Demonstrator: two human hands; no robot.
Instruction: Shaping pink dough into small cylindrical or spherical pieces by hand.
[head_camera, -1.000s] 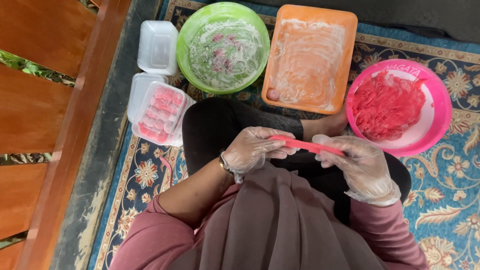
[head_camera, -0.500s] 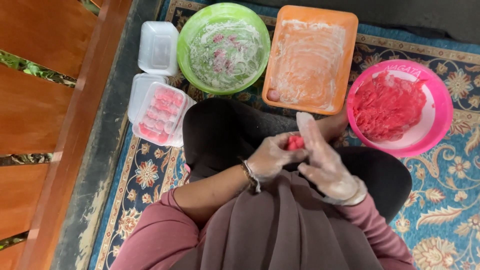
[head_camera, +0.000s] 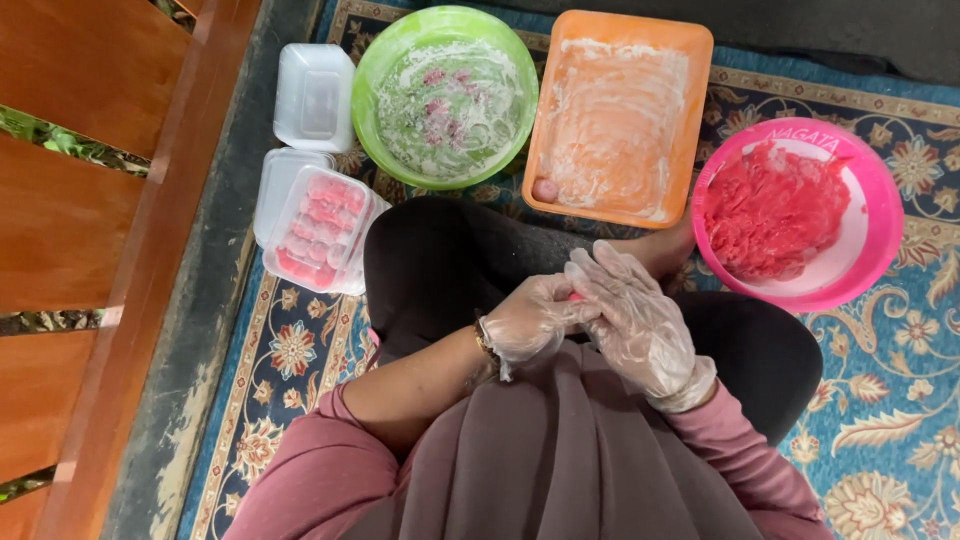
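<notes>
Both gloved hands, left hand (head_camera: 530, 322) and right hand (head_camera: 630, 315), press closed around a pink dough piece (head_camera: 574, 297) between the palms, pink bowl (head_camera: 880, 200) beyond the right.

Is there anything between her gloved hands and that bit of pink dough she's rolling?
Only the thin clear gloves. The left hand and right hand press together around the pink dough, of which just a sliver shows between the palms. Nothing else sits between them.

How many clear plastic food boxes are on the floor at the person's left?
3 visible: an empty box beside the green bowl, a box of pink balls, and another box partly under it. More may be hidden beneath.
</notes>
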